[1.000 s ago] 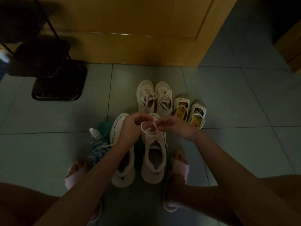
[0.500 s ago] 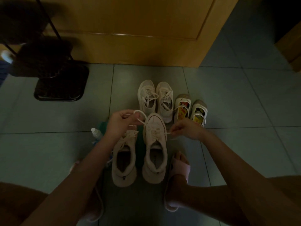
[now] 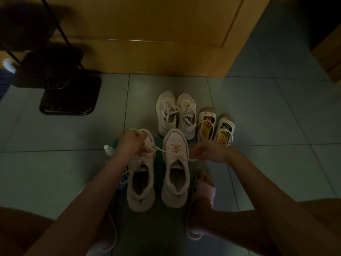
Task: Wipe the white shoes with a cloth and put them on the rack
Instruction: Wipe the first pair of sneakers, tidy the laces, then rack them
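Grey floor tiles before the wooden door hold the white sneakers, left sneaker beside right sneaker. The left hand and right hand each pinch the right sneaker's lace. The loop seen earlier is now drawn out straight.

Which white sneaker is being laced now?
The nearer pair's right-hand sneaker: the left hand and right hand each pinch a lace end from it; laces of the left-hand sneaker lie slack.
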Demonstrator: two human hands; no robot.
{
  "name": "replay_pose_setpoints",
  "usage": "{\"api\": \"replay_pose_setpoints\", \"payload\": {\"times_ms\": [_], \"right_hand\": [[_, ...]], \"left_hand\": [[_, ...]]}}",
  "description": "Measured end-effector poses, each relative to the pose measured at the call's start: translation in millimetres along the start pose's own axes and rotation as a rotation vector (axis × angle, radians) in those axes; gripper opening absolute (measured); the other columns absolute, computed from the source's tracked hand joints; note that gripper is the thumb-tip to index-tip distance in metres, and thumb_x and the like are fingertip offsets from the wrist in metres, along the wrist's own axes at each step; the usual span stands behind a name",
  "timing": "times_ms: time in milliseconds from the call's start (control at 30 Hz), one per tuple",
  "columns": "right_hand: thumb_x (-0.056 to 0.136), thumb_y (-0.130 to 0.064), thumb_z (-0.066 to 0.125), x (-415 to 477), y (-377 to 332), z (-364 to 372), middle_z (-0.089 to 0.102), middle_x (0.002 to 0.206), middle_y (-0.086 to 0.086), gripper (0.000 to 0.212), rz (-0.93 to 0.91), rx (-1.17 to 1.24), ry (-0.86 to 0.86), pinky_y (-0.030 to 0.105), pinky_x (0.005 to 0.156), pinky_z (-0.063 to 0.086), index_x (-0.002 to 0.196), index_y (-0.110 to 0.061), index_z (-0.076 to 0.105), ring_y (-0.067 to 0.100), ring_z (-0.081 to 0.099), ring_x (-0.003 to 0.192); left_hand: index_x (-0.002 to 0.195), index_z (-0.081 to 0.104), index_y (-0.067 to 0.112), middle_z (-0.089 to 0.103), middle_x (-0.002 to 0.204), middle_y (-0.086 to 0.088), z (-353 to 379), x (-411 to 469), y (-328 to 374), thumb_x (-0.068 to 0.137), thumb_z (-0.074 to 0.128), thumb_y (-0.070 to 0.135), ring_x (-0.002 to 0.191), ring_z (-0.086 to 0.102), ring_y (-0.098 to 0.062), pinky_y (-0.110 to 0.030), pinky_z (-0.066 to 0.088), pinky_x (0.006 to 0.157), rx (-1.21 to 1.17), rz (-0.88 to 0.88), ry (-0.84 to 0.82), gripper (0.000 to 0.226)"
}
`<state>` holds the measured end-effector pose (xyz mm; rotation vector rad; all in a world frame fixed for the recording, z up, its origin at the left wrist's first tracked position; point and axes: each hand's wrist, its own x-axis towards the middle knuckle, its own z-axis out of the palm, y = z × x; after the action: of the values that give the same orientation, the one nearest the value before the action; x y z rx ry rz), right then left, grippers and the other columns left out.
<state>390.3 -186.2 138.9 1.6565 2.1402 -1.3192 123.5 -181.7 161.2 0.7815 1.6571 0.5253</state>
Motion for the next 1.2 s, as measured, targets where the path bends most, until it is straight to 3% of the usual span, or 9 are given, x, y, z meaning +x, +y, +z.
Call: {"api": "replay_pose_setpoints", "payload": {"times_ms": [67, 133, 267, 367, 467, 867, 1033, 1100, 1200], "right_hand": [[0.085, 0.002, 0.058, 0, -6, 2, 0.063, 0.095, -0.001, 0.027, -0.028, 0.079, 0.022, 0.000, 0.062, 0.041, 0.110, -0.004, 0.066, -0.009, 0.056, 0.076], [0.085, 0.000, 0.060, 1, -9, 6, 0.062, 0.091, -0.006, 0.023, -0.052, 0.103, 0.017, 0.000, 0.063, 0.040, 0.106, -0.004, 0.068, -0.015, 0.055, 0.071], [0.081, 0.001, 0.066, 5, -7, 19, 0.060, 0.084, -0.009, 0.018, -0.099, 0.121, 0.037, 0.007, 0.065, 0.044, 0.098, -0.003, 0.067, -0.009, 0.058, 0.073], [0.078, -0.003, 0.071, 6, -7, 26, 0.062, 0.092, -0.001, 0.020, -0.114, 0.130, 0.074, 0.023, 0.077, 0.049, 0.092, -0.015, 0.062, 0.009, 0.059, 0.085], [0.081, -0.005, 0.070, 7, -8, 28, 0.059, 0.083, -0.008, 0.015, -0.116, 0.132, 0.065, 0.013, 0.068, 0.045, 0.086, -0.014, 0.059, 0.004, 0.055, 0.077], [0.086, -0.006, 0.061, -4, 3, 6, 0.054, 0.093, 0.001, 0.018, -0.015, -0.169, -0.011, 0.026, 0.075, 0.046, 0.104, -0.004, 0.062, 0.017, 0.054, 0.087], [0.089, -0.016, 0.059, -12, -8, -6, 0.054, 0.082, -0.007, 0.015, -0.007, -0.138, -0.035, 0.015, 0.062, 0.039, 0.099, -0.008, 0.068, 0.009, 0.052, 0.077], [0.089, -0.020, 0.060, -17, -12, -13, 0.055, 0.078, -0.007, 0.010, 0.014, -0.054, -0.009, 0.017, 0.062, 0.039, 0.090, -0.013, 0.067, 0.007, 0.052, 0.072], [0.089, -0.022, 0.058, -20, -27, -17, 0.056, 0.074, -0.007, 0.010, -0.005, 0.117, -0.002, 0.014, 0.059, 0.039, 0.079, -0.020, 0.061, 0.004, 0.052, 0.067]], "left_hand": [[0.091, 0.061, -0.005, 0.067, 0.082, -0.016, 6, -1, -1, 0.096, 0.048, 0.019, 0.052, 0.066, -0.015, -0.024, 0.056, 0.054, 0.301, 0.105, 0.062, 0.028], [0.084, 0.067, -0.003, 0.068, 0.076, -0.015, 15, -5, -2, 0.094, 0.051, 0.019, 0.047, 0.061, -0.008, -0.014, 0.049, 0.047, 0.429, 0.253, 0.052, 0.029], [0.099, 0.066, 0.016, 0.063, 0.086, 0.007, 32, -17, -6, 0.087, 0.062, 0.016, 0.058, 0.056, -0.001, -0.009, 0.042, 0.049, 0.549, 0.490, -0.172, 0.013], [0.106, 0.065, 0.022, 0.060, 0.092, 0.012, 38, -19, -15, 0.084, 0.066, 0.019, 0.071, 0.057, 0.000, -0.015, 0.048, 0.065, 0.640, 0.512, -0.284, 0.022], [0.108, 0.064, 0.018, 0.065, 0.101, 0.005, 40, -18, -22, 0.084, 0.066, 0.019, 0.088, 0.061, -0.010, -0.023, 0.051, 0.077, 0.703, 0.528, -0.270, 0.023], [0.096, 0.070, 0.019, 0.062, 0.090, -0.007, 23, -4, -26, 0.092, 0.053, 0.029, 0.094, 0.054, -0.021, -0.030, 0.041, 0.077, 1.052, 0.664, -0.131, 0.020], [0.078, 0.066, -0.001, 0.064, 0.077, -0.008, 23, -1, -21, 0.094, 0.051, 0.026, 0.078, 0.059, -0.019, -0.028, 0.046, 0.082, 0.553, 0.603, -0.283, 0.035], [0.086, 0.066, 0.004, 0.066, 0.088, 0.002, 25, -11, -15, 0.097, 0.044, 0.023, 0.089, 0.059, -0.006, -0.011, 0.043, 0.079, 0.291, 0.470, -0.367, 0.031], [0.092, 0.067, 0.017, 0.067, 0.113, 0.005, 33, -12, -19, 0.099, 0.037, 0.030, 0.110, 0.057, -0.004, -0.021, 0.040, 0.095, 0.079, 0.369, -0.467, 0.033]]}}
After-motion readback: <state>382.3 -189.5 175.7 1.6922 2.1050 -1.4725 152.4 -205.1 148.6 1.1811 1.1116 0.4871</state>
